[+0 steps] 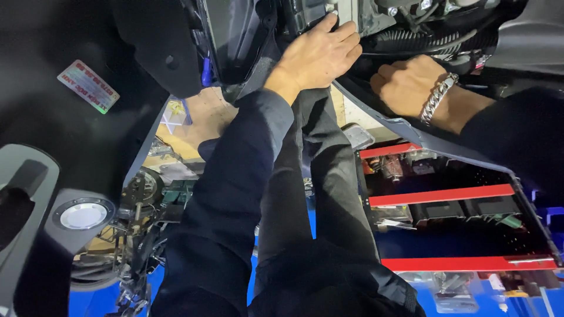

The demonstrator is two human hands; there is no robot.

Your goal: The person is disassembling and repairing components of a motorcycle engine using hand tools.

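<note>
The person stands close under a raised vehicle, both arms up. The left hand (317, 53) lies flat on a grey metal part with a bolt (341, 14), the fingers (346, 38) together and curled over its edge, not closed around any tool. The right hand (408, 85), wearing a silver chain bracelet (437, 97), is made into a fist beside a black ribbed hose (411, 41); whether it holds something I cannot tell. The grey metal part sits in place among the black plastic covers (158, 47), so I judge the work is in its middle. Below stands a red tool cart (440, 195) with open trays.
</note>
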